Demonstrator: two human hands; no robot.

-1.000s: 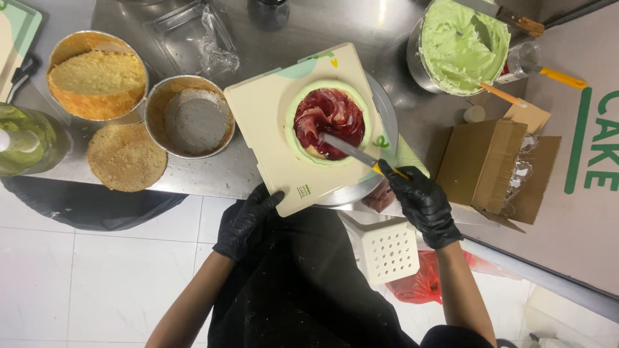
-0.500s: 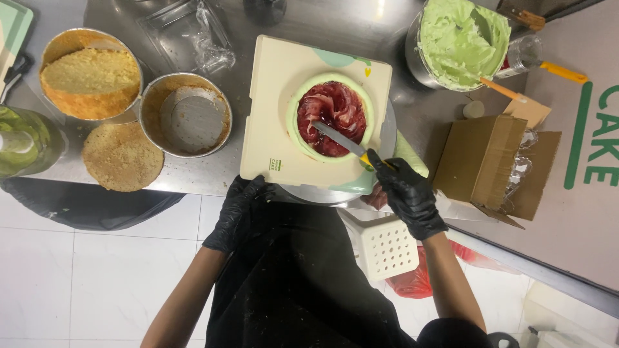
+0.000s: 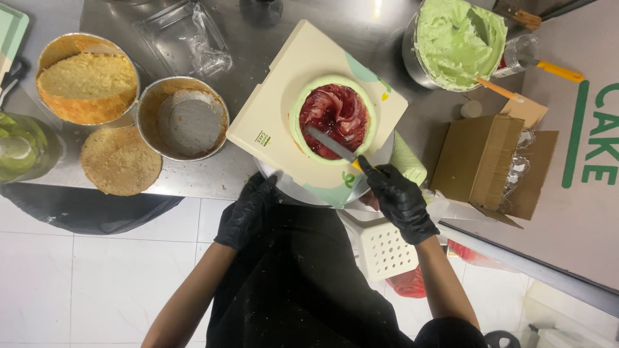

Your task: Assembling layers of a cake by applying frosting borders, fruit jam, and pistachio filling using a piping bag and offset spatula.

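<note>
A small round cake (image 3: pixel 336 116) with a green cream rim and red jam on top sits on a cream square board (image 3: pixel 284 96), which rests on a round turntable (image 3: pixel 290 187). My right hand (image 3: pixel 400 200), in a black glove, grips a palette knife (image 3: pixel 332 144) whose blade lies flat on the jam. My left hand (image 3: pixel 248 209), also gloved in black, touches the turntable's near edge below the board.
Left of the board stand a tin with sponge cake (image 3: pixel 87 87), an empty lined tin (image 3: pixel 184 119) and a loose sponge disc (image 3: pixel 120 161). A bowl of green cream (image 3: pixel 458 42) and an open cardboard box (image 3: pixel 483 158) are at right. The steel counter edge runs below.
The board and cake have turned on the turntable, so the board now sits as a diamond. The knife blade stays on the jam; my left hand has stayed at the turntable's edge.
</note>
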